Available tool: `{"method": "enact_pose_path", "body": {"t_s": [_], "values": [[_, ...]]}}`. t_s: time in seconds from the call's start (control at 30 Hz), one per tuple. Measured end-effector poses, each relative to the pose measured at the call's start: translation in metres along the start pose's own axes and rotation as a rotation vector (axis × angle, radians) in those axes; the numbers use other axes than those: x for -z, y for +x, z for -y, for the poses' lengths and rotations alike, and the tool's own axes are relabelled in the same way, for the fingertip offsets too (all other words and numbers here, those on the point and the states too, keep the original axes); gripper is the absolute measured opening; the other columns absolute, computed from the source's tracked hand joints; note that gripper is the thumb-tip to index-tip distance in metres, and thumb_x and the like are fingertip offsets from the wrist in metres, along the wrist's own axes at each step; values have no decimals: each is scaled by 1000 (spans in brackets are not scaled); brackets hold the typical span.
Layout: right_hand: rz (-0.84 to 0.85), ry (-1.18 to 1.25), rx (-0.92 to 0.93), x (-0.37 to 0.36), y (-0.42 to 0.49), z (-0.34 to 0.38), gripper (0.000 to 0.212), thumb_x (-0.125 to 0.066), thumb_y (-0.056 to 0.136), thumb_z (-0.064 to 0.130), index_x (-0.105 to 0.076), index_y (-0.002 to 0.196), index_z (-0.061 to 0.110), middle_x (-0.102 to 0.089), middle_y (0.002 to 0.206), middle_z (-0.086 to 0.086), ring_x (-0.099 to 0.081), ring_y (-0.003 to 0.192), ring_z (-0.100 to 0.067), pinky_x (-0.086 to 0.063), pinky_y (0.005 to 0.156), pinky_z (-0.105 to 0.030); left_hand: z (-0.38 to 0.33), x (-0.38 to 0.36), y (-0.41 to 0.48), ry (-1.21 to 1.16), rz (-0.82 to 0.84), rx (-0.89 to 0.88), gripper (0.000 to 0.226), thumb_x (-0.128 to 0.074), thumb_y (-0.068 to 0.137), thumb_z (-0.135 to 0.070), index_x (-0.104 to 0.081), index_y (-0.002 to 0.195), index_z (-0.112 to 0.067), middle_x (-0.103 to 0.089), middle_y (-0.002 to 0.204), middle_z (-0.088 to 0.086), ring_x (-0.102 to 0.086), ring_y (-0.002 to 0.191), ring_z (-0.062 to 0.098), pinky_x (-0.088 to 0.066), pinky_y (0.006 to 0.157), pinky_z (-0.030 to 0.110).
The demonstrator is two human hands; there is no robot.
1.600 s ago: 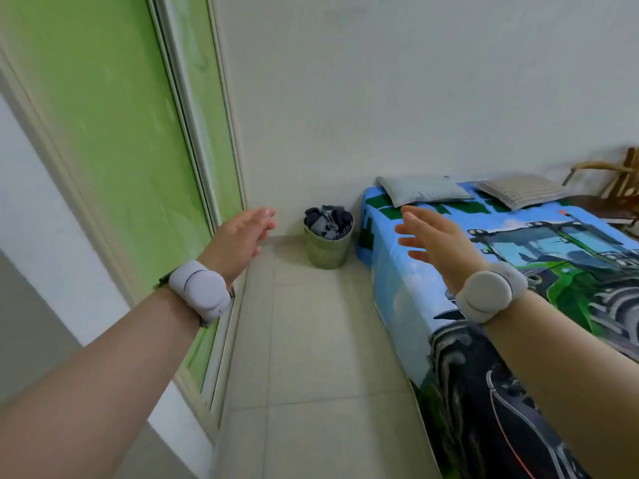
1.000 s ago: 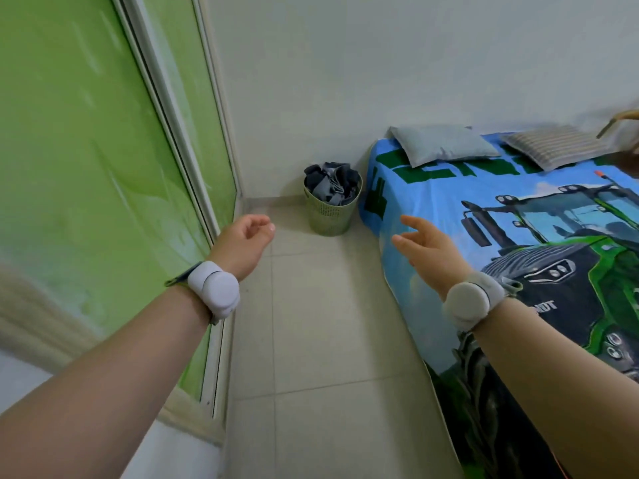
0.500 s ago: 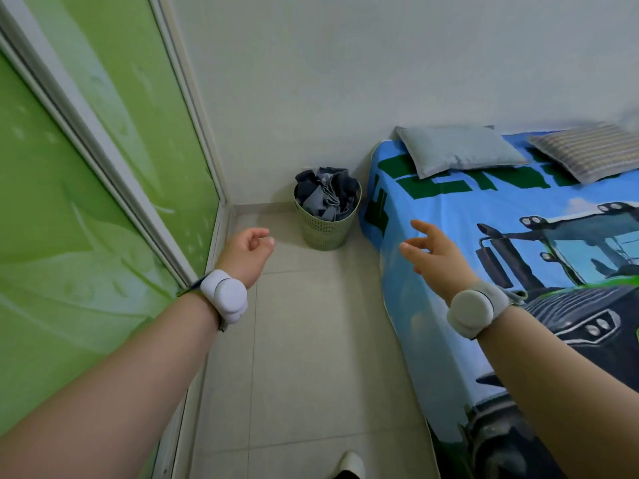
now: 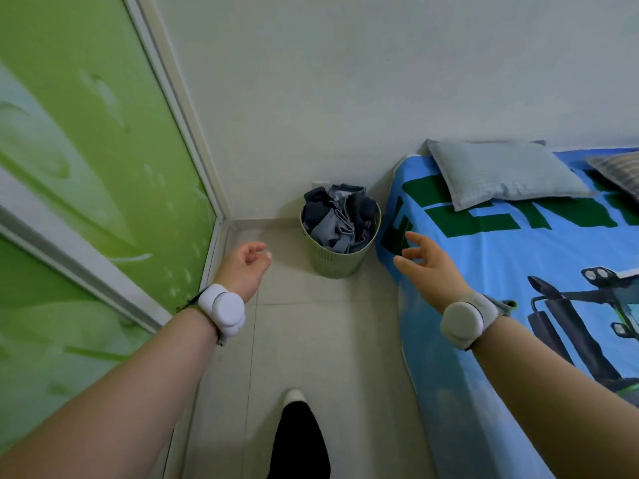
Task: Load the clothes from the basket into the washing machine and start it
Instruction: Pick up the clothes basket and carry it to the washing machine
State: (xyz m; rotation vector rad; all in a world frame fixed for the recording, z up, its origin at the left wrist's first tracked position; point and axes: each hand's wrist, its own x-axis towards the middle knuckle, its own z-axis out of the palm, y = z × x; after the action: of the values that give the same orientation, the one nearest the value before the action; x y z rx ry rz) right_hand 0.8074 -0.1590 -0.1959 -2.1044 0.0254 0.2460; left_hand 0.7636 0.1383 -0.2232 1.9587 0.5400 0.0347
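- The basket (image 4: 332, 263), a pale green round tub with a ribbed wall, stands upright on the floor (image 4: 321, 340) in the corner of the room.
- The basket's far side is close to the wall (image 4: 345, 81); whether it touches cannot be told. Its right side is just beside the corner of the bed (image 4: 518, 257).
- The clothes (image 4: 340, 216), dark blue and grey and crumpled, fill the basket and rise above its rim.
- The left grip (image 4: 243, 267), a bare hand, hangs in the air to the left of the basket, near it but apart. Its fingers are loosely curled toward the palm and it holds nothing.
- The right grip (image 4: 428, 267), also a bare hand, hangs to the right of the basket in front of the bed's corner. Its fingers are spread and nearly straight, and it holds nothing.
- Each wrist carries a strapped device: a white unit (image 4: 223, 309) on the left, a grey unit (image 4: 461, 319) on the right.
- The bed has a blue cover printed with green letters and a tractor. A grey pillow (image 4: 501, 172) lies at its head against the wall, and a striped pillow (image 4: 619, 169) lies to the right of it.
- A green sliding panel (image 4: 86, 150) in a pale frame runs along the left side of the floor.
- A dark trouser leg (image 4: 301, 440) with a light toe (image 4: 294, 395) shows at the bottom, on the floor between the two arms.
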Motion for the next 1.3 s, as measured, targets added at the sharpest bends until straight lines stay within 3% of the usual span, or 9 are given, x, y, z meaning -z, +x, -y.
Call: {"method": "enact_pose_path", "body": {"t_s": [0.1, 0.47, 0.7, 0.9, 1.03, 1.1, 1.17, 1.3], "values": [[-16, 7, -45, -8, 52, 6, 57, -60, 91, 29, -36, 143, 27, -55, 122, -2, -56, 101, -16, -41, 81, -27, -2, 0, 60, 10, 28, 32, 31, -56, 91, -25, -57, 120, -14, -59, 111, 6, -54, 98, 17, -36, 85, 25], [4, 15, -229, -21, 237, -2, 58, -59, 92, 29, -35, 144, 25, -56, 126, -5, -56, 108, -22, -48, 95, -41, -19, -40, 268, 114, 105, 153, 30, -57, 91, -25, -59, 118, -13, -63, 118, 12, -54, 95, 18, -36, 83, 24], [77, 34, -280, -12, 390, -40, 55, -58, 93, 26, -35, 143, 22, -55, 113, 1, -55, 102, -19, -45, 86, -33, -19, -104, 385, 178, 100, 290, 35, -54, 93, -22, -55, 124, -7, -58, 126, 15, -54, 114, 29, -34, 86, 24], [164, -51, -365, -23, 509, -98, 49, -58, 93, 24, -41, 139, 24, -53, 90, 19, -55, 83, -4, -40, 66, -21, 7, -164, 467, 256, 106, 514, 36, -51, 94, -20, -54, 126, -3, -56, 131, 17, -52, 119, 34, -38, 93, 29], [228, -130, -445, -44, 565, -145, 50, -60, 91, 24, -42, 138, 23, -53, 86, 23, -52, 77, 4, -39, 66, -20, 39, -200, 513, 290, 148, 598, 36, -53, 93, -24, -54, 125, -8, -57, 129, 14, -53, 116, 32, -38, 89, 27], [241, -146, -486, -58, 590, -167, 50, -61, 90, 23, -44, 137, 21, -55, 85, 21, -53, 77, 3, -40, 70, -22, 58, -215, 537, 293, 154, 626, 35, -53, 93, -24, -54, 124, -9, -59, 126, 14, -55, 112, 31, -36, 84, 24], [248, -160, -522, -73, 614, -190, 50, -60, 90, 22, -43, 138, 20, -59, 89, 11, -58, 83, -11, -42, 76, -27, 80, -230, 562, 289, 159, 661, 36, -54, 93, -23, -53, 125, -9, -60, 123, 16, -56, 109, 32, -38, 83, 24], [218, -179, -580, -108, 666, -239, 43, -54, 94, 26, -46, 136, 18, -63, 109, -7, -59, 98, -24, -43, 81, -33, 135, -263, 603, 311, 213, 742, 50, -57, 91, -24, -40, 136, -11, -55, 130, 19, -54, 113, 34, -42, 92, 31]]}}
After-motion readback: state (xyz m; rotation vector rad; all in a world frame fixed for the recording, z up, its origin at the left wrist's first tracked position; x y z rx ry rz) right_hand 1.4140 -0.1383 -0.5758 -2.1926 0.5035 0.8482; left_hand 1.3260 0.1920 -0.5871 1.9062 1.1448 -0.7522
